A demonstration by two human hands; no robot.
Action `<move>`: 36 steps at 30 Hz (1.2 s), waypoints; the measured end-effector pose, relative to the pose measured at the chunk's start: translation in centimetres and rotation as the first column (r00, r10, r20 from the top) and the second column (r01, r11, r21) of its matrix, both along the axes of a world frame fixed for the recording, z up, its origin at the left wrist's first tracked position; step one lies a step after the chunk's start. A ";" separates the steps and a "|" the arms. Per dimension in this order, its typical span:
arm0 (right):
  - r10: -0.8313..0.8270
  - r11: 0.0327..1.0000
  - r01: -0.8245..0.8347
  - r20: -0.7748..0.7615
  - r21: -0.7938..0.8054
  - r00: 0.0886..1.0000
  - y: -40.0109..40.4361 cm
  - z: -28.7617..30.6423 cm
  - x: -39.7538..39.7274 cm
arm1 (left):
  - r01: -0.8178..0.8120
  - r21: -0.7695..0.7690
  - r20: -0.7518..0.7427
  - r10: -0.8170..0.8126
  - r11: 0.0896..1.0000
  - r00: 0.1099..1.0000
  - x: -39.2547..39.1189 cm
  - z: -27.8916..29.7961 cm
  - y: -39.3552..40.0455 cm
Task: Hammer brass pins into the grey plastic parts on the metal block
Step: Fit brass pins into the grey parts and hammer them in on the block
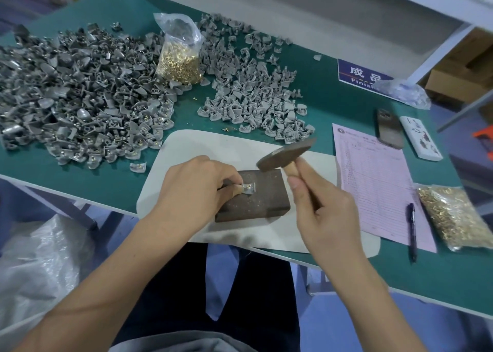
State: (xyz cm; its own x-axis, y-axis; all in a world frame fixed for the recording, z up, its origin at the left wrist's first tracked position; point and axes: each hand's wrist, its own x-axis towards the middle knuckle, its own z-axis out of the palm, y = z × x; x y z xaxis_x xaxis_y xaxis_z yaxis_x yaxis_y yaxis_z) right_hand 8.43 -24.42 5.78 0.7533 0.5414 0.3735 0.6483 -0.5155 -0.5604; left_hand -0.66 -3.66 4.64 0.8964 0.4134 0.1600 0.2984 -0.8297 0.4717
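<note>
- Left hand: fingers pinch a grey plastic part, brass pin seated in it, on the metal block
- Right hand: grips the hammer handle, head poised at 1 o'clock of the part
- Bag of pins: 11 o'clock of the block, between heaps of grey parts

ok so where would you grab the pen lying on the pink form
Pinch the pen at mid-barrel from above, fingers on its left and right sides. It lies flat on the pink form, running near to far, with bare paper to its left and the pin bag close on its right.
</note>
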 end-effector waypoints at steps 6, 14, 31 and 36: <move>-0.034 0.999 0.033 0.024 0.022 0.999 -0.1 -0.4 -0.4 | 0.019 0.021 -0.002 -0.019 1.000 1.000 0.0 0.0 0.2; -0.090 0.987 0.092 0.018 -0.133 0.996 -0.5 -0.3 0.6 | 0.029 0.001 -0.014 -0.029 1.000 0.999 0.1 0.0 0.3; -0.020 1.000 0.020 0.003 0.010 1.000 3.4 -1.4 1.2 | 0.064 -0.140 0.043 -0.059 0.988 0.997 -0.8 -0.7 -0.3; 0.195 0.974 -0.191 0.018 -0.126 0.981 8.5 -1.3 -0.6 | -0.030 -0.125 0.096 0.042 0.992 0.994 -2.9 -1.5 1.8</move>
